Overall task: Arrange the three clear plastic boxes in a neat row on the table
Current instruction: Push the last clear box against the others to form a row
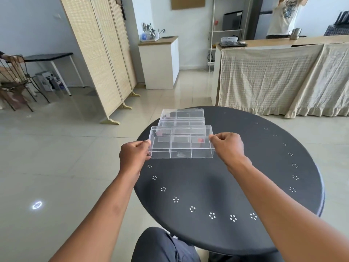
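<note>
Gripping the nearest clear box (181, 142) by its 2 short ends, the left hand (134, 156) pinches the 9 o'clock end and the right hand (226, 146) pinches the 3 o'clock end, fingers curled closed on the plastic. Whether its base rests on the round black table (236, 186) or is lifted just above it cannot be told for sure. This box has divided compartments, and a small red item (200, 140) lies in one toward 3 o'clock.

Toward 12 o'clock from it lie the other 2 boxes: a middle box (181, 123), partly overlapped in view by the held one, and a far box (182, 113) close to the table's 12 o'clock edge. All 3 already run roughly in a line from 6 toward 12 o'clock, long sides facing each other and close together.

By my judgement the task is nearly done: the far 2 look placed, and what remains is to square up the nearest box and let go.
</note>
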`<state>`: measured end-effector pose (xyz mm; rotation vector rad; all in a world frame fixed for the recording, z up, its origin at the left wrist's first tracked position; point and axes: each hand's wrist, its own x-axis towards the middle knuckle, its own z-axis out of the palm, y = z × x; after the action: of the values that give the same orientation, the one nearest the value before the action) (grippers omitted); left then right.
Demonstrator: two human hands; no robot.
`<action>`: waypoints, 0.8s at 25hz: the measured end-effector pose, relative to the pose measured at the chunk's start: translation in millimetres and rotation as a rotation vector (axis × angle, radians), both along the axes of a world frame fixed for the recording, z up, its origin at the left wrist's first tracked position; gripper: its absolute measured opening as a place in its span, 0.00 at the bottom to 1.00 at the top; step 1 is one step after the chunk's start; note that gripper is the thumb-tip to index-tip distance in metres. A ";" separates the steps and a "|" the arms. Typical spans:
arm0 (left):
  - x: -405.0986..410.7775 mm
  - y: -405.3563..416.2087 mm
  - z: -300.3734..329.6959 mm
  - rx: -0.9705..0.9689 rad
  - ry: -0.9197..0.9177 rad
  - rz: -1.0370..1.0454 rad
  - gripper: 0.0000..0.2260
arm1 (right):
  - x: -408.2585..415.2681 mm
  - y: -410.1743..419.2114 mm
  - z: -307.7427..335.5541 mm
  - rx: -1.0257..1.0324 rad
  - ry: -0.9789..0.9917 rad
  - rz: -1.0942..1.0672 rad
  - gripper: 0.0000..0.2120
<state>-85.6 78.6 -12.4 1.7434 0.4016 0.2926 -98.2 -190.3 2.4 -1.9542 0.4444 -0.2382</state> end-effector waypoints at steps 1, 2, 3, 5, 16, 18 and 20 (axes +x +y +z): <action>3.8 5.6 -5.4 -0.008 0.005 0.002 0.10 | 3.6 5.4 -2.6 0.000 0.002 0.003 0.16; 6.8 9.2 -9.9 -0.015 0.011 0.003 0.10 | 7.5 8.8 -5.8 0.001 0.001 0.003 0.16; 10.1 11.5 -14.7 -0.026 0.017 0.005 0.10 | 10.2 11.0 -8.3 0.004 0.000 0.003 0.16; 17.6 14.3 -24.0 -0.041 0.031 -0.001 0.11 | 15.9 12.8 -15.0 0.005 0.012 0.006 0.15; 46.3 11.2 -57.5 -0.090 0.093 -0.057 0.12 | 36.9 6.7 -50.5 0.009 0.107 -0.031 0.15; 48.1 10.0 -61.3 -0.095 0.093 -0.062 0.12 | 38.3 4.9 -54.3 0.014 0.110 -0.033 0.16; 49.5 7.8 -63.2 -0.099 0.091 -0.061 0.13 | 40.4 2.7 -55.9 0.014 0.111 -0.034 0.16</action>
<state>-36.2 86.4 -75.6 1.6726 0.4213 0.1477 -57.9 -187.6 -53.5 -1.9535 0.5513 -0.1484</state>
